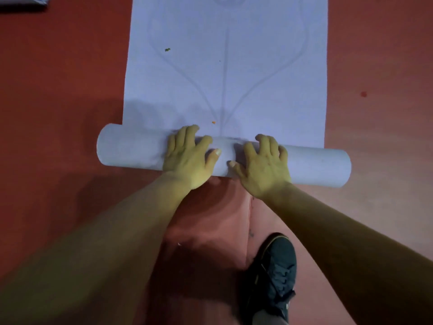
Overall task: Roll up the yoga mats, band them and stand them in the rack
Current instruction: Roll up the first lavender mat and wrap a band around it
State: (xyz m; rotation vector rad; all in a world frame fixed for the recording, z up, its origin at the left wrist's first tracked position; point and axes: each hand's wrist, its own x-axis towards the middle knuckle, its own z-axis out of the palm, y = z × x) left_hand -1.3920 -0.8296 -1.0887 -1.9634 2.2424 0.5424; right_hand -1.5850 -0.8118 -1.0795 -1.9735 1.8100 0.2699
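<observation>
A pale purple yoga mat (225, 66) lies flat on the red floor (58, 90). Its near end is rolled up into a fat roll (131, 148). The roll lies across the mat, a bit tilted, and it sticks out past both long edges of the flat part. The rest of the mat is flat and runs away to the top of the view. Thin grey lines are drawn on it. The left hand (187, 156) is on top of the roll, a little left of the middle. The right hand (262, 167) is on top of the roll too, a little right of the middle. Both hands grasp the roll: the fingers bend over its far side and the thumbs point in at each other across a small gap. A tiny green speck (167, 49) sits on the flat mat near its left edge. A tiny orange speck (213, 122) sits just past the left hand's fingers. A dark shoe (273, 273) stands on the floor on the near side of the roll, under the right arm. A small red spot (363, 94) is on the floor, off the mat's right edge. Part of a grey thing (23, 1) shows far off to the left; I cannot tell what it is.
</observation>
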